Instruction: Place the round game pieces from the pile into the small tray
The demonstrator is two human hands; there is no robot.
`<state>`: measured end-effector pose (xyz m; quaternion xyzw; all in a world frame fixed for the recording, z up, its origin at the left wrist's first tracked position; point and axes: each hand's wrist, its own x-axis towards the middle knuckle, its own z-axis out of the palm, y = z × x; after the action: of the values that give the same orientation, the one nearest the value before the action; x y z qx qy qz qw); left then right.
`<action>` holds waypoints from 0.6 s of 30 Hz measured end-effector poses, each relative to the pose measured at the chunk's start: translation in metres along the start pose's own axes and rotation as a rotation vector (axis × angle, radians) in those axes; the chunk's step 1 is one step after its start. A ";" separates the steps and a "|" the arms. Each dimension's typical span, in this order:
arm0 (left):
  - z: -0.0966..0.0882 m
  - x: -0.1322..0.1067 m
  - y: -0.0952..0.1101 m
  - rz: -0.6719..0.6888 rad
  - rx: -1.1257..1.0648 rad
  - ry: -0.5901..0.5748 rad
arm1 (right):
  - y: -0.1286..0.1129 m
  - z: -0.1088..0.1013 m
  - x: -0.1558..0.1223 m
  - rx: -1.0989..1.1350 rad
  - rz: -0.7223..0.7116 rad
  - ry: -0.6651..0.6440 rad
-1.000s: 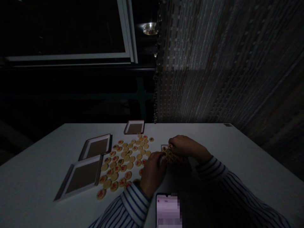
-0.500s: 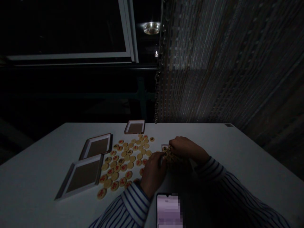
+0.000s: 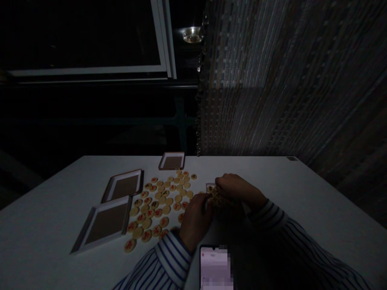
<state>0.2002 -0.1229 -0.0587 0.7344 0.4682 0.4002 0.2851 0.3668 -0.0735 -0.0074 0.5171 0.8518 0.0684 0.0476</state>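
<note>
Barely moved, the left hand hides some discs.

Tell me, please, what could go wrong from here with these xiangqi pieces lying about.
The left sleeve is right beside loose xiangqi pieces, so a sideways move might scatter some. The left hand and right hand crowd the box, so a bump could jostle its contents. A smartphone sits between the forearms, where a sleeve might nudge it.
</note>
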 end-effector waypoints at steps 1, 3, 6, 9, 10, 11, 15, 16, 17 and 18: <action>0.000 0.000 0.000 0.003 -0.003 -0.001 | 0.000 0.000 0.000 0.000 -0.003 0.002; 0.001 0.000 -0.001 0.003 -0.002 -0.002 | 0.000 0.000 -0.001 0.000 -0.005 0.000; 0.001 0.001 -0.002 0.007 0.015 -0.008 | 0.000 0.001 -0.001 -0.003 0.003 0.000; 0.001 0.001 -0.003 0.012 0.030 -0.010 | 0.000 0.001 -0.001 -0.007 0.005 0.000; 0.001 0.001 -0.003 0.010 0.035 -0.009 | 0.000 0.001 -0.001 -0.009 0.001 -0.002; 0.001 0.001 -0.003 0.005 0.040 -0.009 | 0.000 0.001 -0.001 -0.010 0.000 -0.007; 0.000 0.001 0.000 0.003 0.053 -0.021 | 0.000 0.001 -0.001 -0.012 0.000 -0.008; 0.000 0.001 0.000 0.006 0.054 -0.021 | 0.000 0.001 -0.001 -0.010 0.002 -0.012; 0.000 0.001 0.000 0.009 0.054 -0.021 | 0.000 0.002 0.000 -0.006 0.001 -0.017; -0.001 0.001 0.000 0.010 0.053 -0.020 | 0.001 0.002 0.000 0.000 -0.003 -0.020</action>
<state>0.1998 -0.1224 -0.0583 0.7480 0.4721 0.3818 0.2681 0.3681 -0.0731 -0.0097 0.5164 0.8521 0.0632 0.0563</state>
